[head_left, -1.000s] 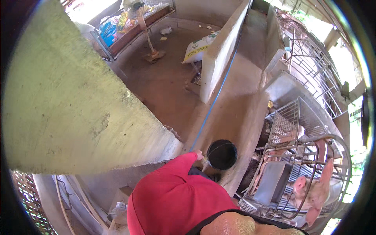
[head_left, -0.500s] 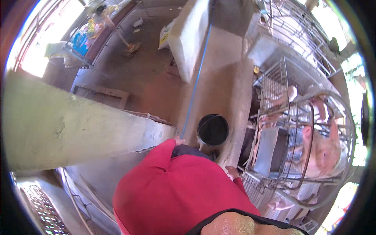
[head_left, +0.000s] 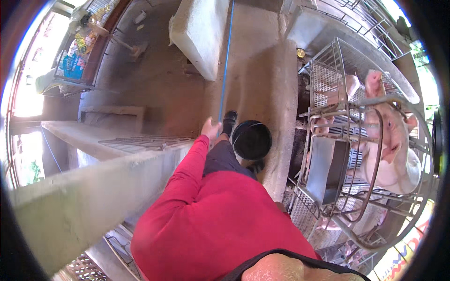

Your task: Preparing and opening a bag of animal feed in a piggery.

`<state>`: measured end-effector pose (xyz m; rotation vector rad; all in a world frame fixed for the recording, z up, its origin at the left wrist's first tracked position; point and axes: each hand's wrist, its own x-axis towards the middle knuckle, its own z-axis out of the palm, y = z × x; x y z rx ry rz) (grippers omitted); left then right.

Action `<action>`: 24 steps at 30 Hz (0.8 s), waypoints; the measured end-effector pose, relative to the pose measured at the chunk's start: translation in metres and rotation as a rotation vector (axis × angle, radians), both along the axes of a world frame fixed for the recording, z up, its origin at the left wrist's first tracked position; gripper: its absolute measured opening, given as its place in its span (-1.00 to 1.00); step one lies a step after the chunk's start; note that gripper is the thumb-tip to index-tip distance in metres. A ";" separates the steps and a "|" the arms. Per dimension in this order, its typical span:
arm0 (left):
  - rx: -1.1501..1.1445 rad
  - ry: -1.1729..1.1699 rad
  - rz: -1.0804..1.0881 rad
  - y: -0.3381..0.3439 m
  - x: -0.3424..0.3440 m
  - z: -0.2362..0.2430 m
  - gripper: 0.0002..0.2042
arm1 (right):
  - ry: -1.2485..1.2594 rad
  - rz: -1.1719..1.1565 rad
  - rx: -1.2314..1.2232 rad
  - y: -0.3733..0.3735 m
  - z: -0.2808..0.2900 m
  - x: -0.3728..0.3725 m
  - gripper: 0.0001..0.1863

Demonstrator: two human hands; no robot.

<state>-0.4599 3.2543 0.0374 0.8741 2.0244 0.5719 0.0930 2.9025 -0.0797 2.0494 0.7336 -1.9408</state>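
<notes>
My left hand (head_left: 210,129), out of a red sleeve, hangs over the blue line (head_left: 226,58) along the walkway, left of a black bucket (head_left: 251,140). Its fingers are loosely apart, with nothing visible in them. The bucket has a wire handle and stands by my dark shoe (head_left: 229,122). My right hand is almost wholly behind my red-shirted torso; only a sliver of skin (head_left: 281,207) shows beside the metal pens, fingers hidden.
At right, pigs (head_left: 393,164) are in metal crates with a steel trough (head_left: 323,168). A concrete ledge (head_left: 70,196) runs along my left; a partition (head_left: 199,33) rises ahead. A mesh cage (head_left: 86,42) with colourful bags is upper left; a tin (head_left: 300,52) lies beside the walkway.
I have moved forward along the walkway, so the partition and bucket appear shifted and my shoe shows. My left hand has swung upward in view. The nearest pig has raised its head.
</notes>
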 end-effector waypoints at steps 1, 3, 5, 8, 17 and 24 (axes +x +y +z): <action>0.139 -0.037 0.005 0.062 0.013 -0.002 -0.24 | -0.063 0.268 0.178 -0.012 -0.029 0.043 -0.41; 0.395 0.076 0.075 0.151 -0.031 0.014 -0.33 | -0.206 0.901 0.553 0.008 -0.044 0.020 -0.45; 0.594 0.278 0.104 0.236 -0.091 0.040 -0.43 | -0.018 0.972 0.630 0.041 -0.028 0.010 -0.54; 0.778 0.436 0.192 0.370 -0.180 0.077 -0.50 | 0.004 0.706 0.404 0.161 0.003 -0.032 -0.56; 0.665 0.696 0.216 0.622 -0.327 0.121 -0.48 | -0.131 -0.309 0.074 0.514 0.161 -0.192 -0.64; 0.578 0.541 0.132 0.601 -0.380 0.141 -0.48 | -0.142 0.201 0.103 0.701 0.222 -0.288 -0.84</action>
